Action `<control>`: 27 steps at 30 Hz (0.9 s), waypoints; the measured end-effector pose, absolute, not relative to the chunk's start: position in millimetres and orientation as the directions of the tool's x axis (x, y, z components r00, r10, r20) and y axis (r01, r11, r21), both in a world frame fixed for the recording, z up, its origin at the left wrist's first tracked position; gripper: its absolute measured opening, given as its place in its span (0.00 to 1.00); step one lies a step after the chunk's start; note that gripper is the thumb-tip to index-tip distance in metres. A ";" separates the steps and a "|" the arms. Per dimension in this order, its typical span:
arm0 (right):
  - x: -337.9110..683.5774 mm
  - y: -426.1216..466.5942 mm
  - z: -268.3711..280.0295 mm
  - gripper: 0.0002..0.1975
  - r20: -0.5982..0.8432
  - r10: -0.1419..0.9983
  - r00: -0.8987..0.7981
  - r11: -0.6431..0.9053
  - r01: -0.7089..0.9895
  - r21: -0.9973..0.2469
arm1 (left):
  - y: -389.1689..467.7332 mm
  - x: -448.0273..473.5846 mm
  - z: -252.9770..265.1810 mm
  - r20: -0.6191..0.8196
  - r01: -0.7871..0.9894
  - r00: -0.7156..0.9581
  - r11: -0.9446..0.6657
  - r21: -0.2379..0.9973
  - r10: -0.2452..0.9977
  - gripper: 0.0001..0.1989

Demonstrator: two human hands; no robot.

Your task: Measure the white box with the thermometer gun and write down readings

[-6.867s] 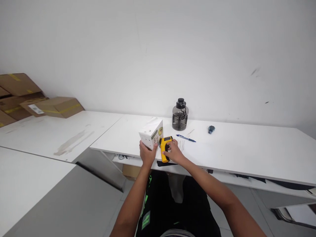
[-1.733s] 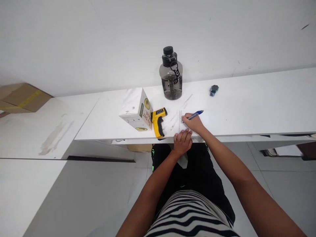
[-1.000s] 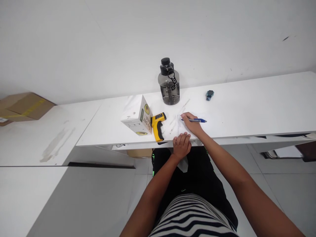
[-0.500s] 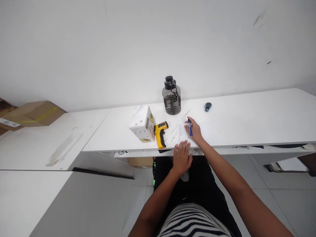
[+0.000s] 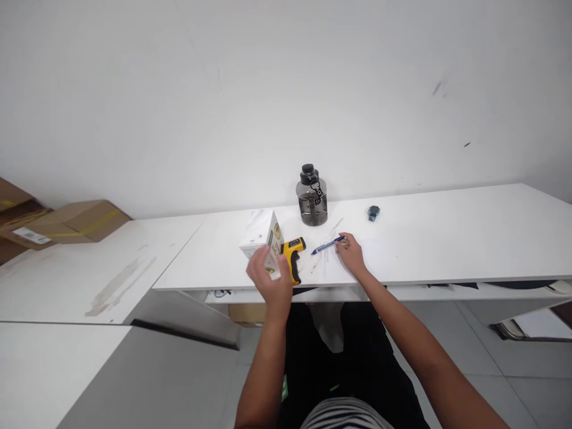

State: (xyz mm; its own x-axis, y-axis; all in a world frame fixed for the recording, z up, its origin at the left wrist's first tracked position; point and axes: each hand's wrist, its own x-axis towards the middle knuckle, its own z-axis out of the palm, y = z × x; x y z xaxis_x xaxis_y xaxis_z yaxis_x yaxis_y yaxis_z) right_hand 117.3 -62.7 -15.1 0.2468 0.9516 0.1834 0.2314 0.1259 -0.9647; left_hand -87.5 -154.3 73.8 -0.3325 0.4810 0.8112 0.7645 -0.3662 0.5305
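Note:
My right hand [image 5: 351, 255] pinches one end of a blue pen [image 5: 328, 245], which points left, low over the desk. In front of a white box [image 5: 258, 235] with avocado pictures on it, my left hand [image 5: 271, 280] is raised with thumb and fingers apart, slightly blurred. It hides part of the box; whether it touches the box I cannot tell. A yellow and black infrared thermometer gun [image 5: 294, 253] lies against the box's right side, just beyond my left thumb.
A dark translucent water bottle [image 5: 313, 205] stands near the wall. To its right lies a dark watch-like item [image 5: 373, 213]. Cardboard boxes [image 5: 80, 221] sit at the far left on a stained white desk [image 5: 179, 235]. An open shelf [image 5: 402, 291] runs under the desk's front edge.
My left hand has left the desk's front edge, moving left and up to the box, and its fingers have opened. The pen has swung from nearly upright in view to pointing left.

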 end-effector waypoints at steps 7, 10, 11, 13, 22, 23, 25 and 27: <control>115.7 -69.0 -8.4 0.14 0.187 0.951 0.248 0.139 0.199 -0.970 | -112.2 -117.4 57.6 0.494 0.563 -0.594 -0.111 0.819 0.635 0.55; 116.3 -71.1 -6.5 0.14 0.183 0.937 0.299 0.120 0.218 -0.969 | -106.3 -126.5 42.4 0.517 0.556 -0.564 -0.167 0.815 0.644 0.53; 116.6 -71.3 -6.3 0.13 0.183 0.928 0.324 0.110 0.232 -0.966 | -106.0 -128.6 38.8 0.531 0.558 -0.554 -0.187 0.809 0.641 0.53; 117.2 -71.2 -6.8 0.13 0.180 0.913 0.366 0.087 0.256 -0.963 | -106.0 -131.3 34.0 0.543 0.551 -0.545 -0.215 0.806 0.639 0.54; 117.6 -68.8 -10.7 0.08 0.381 0.873 0.304 0.195 0.498 -0.845 | -100.6 -135.6 23.0 0.481 0.446 -0.587 -0.236 0.863 0.651 0.52; 116.9 -69.5 -11.1 0.09 0.388 0.883 0.263 0.191 0.555 -0.810 | -100.0 -135.8 22.2 0.476 0.434 -0.590 -0.241 0.868 0.652 0.52; 114.7 -71.0 -11.9 0.11 0.369 0.912 0.177 0.168 0.660 -0.732 | -99.3 -135.8 21.6 0.470 0.420 -0.589 -0.247 0.873 0.657 0.52; 112.2 -71.4 -12.2 0.12 0.349 0.931 0.106 0.161 0.739 -0.654 | -99.1 -135.4 22.2 0.470 0.428 -0.585 -0.241 0.871 0.661 0.51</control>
State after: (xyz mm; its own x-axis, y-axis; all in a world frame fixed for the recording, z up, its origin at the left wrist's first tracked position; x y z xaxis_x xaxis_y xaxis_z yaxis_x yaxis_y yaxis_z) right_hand 112.2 -71.4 -12.2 0.1065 0.9310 0.3491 0.7389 0.1608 -0.6543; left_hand -135.4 -99.1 22.2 -0.5853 0.6609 0.4697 0.4276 -0.2405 0.8714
